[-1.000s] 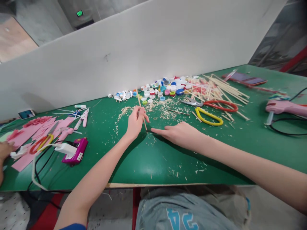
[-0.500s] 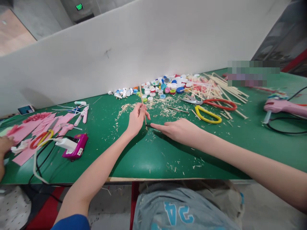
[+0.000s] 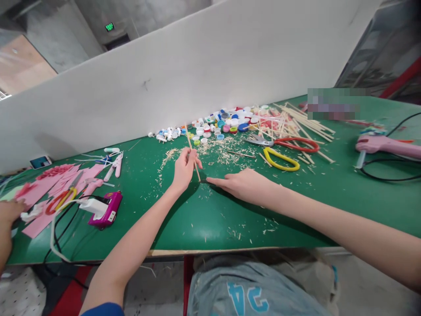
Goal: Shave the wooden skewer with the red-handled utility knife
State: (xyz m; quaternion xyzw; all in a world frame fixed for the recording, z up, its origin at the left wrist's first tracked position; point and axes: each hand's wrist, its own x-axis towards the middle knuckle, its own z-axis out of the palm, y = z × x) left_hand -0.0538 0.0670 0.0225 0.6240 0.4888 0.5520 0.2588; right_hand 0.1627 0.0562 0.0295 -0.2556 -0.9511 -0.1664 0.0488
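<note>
My left hand [image 3: 184,170] is closed around a thin wooden stick [image 3: 188,137], which leans with its upper end toward the wall and its lower end near the green table. Low over the table, my right hand [image 3: 245,185] grips a slim dark blade [image 3: 203,181], its index finger stretched along it. The blade's tip meets the lower end of the stick; most of its handle is hidden in the hand. Pale wood shavings [image 3: 171,153] lie scattered around both hands.
Beyond my hands lie colourful bottle caps [image 3: 220,124], a pile of sticks [image 3: 309,120], a thin metal rod [image 3: 241,154] and red-and-yellow scissors [image 3: 282,159]. A pink glue gun [image 3: 378,145] rests at right. Leftward are a purple power adapter [image 3: 107,210], pink paper [image 3: 36,225] and another person's hand [image 3: 11,210].
The blade has slid down the stick to its lower tip. My left hand still holds the stick, which tilts slightly more. The whole view has shifted a little.
</note>
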